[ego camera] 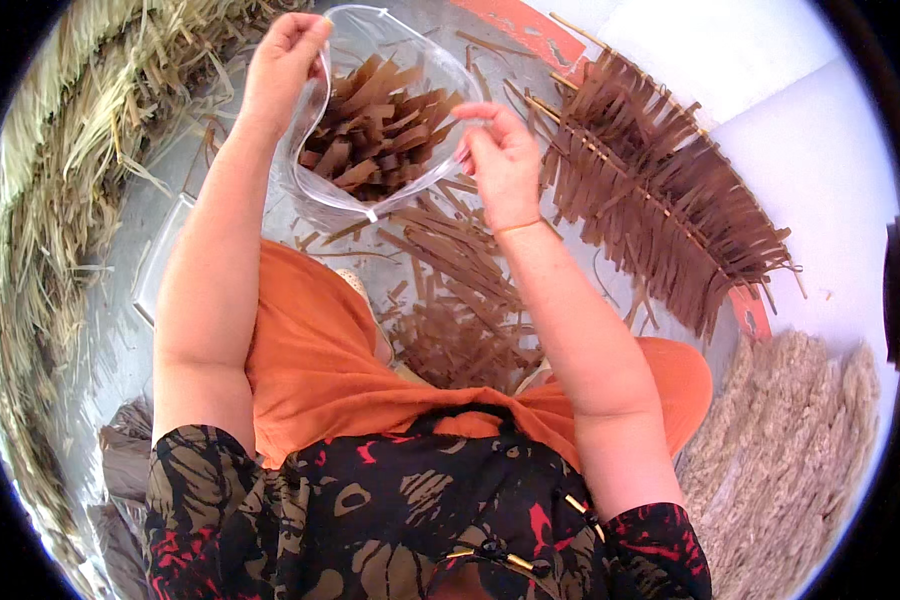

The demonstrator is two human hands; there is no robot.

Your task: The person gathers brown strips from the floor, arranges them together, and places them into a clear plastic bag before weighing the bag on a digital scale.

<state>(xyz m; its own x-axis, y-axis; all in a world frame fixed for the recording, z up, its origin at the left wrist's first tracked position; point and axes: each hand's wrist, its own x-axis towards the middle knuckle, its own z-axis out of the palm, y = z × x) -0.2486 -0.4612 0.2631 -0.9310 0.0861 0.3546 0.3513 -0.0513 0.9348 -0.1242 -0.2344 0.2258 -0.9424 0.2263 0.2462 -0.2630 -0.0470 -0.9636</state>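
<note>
A clear plastic bag (307, 191) is spread wide between my hands, its mouth facing up. Cut brown strips (379, 127), flat and leaf-like, stand bunched inside it. My left hand (285, 67) pinches the bag's rim at the far left, thumb against the fingers. On the opposite side, my right hand (499, 154) has its thumb and fingertips closed at the rim, with the index finger stretched out. Small white tabs sit on the rim at its far and near ends. Loose brown strips (457, 255) lie on the floor just below the bag.
Fringed brown thatch panels (637, 187) on thin sticks lie at the right. A pile of pale dried grass (60, 135) lines the left side. Fluffy beige plumes (787, 450) lie at the lower right. More brown scraps (465, 337) cover the grey floor between my feet.
</note>
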